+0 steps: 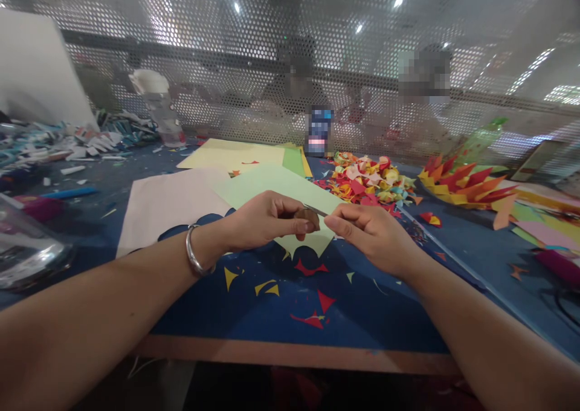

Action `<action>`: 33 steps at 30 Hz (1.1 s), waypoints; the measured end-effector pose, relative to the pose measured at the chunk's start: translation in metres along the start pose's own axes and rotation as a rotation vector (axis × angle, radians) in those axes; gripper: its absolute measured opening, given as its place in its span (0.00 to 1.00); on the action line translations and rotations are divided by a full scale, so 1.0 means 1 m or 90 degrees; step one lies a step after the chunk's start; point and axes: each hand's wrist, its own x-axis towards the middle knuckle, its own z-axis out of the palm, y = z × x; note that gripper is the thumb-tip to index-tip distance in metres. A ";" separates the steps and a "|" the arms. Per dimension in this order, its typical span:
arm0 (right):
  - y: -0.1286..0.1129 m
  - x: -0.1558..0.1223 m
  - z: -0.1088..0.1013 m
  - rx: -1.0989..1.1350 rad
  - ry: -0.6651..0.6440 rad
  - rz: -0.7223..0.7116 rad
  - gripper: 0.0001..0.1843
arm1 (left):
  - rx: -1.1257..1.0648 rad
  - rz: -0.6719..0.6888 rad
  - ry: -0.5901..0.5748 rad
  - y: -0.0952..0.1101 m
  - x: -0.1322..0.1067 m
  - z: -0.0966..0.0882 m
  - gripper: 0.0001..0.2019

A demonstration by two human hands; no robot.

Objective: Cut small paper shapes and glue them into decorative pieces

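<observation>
In the middle of the head view, my left hand (pixel 267 220) is closed, pinching a small, rounded brown piece (pixel 310 219) between thumb and fingers; its material is unclear. My right hand (pixel 374 233) grips a slim dark metal tool (pixel 315 210), whose tip reaches the top of the brown piece. Too little of the tool shows to tell its kind. Beneath both hands lies a pale green paper sheet (pixel 276 187) with scalloped cuts along its near edge. A pale pink sheet (pixel 167 199), also cut in curves, lies to the left.
Red scraps (pixel 325 301) and yellow scraps (pixel 230 277) litter the blue table (pixel 371 314). Curled paper petals (pixel 367 178) are heaped behind my right hand, beside a spiky orange-red paper piece (pixel 466 184). A phone (pixel 318 133) leans against the perforated screen (pixel 226 54). Cups stand left.
</observation>
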 end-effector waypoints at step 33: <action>0.028 0.015 0.005 -0.382 -0.019 0.176 0.21 | 0.337 -0.039 0.123 -0.015 0.004 -0.004 0.15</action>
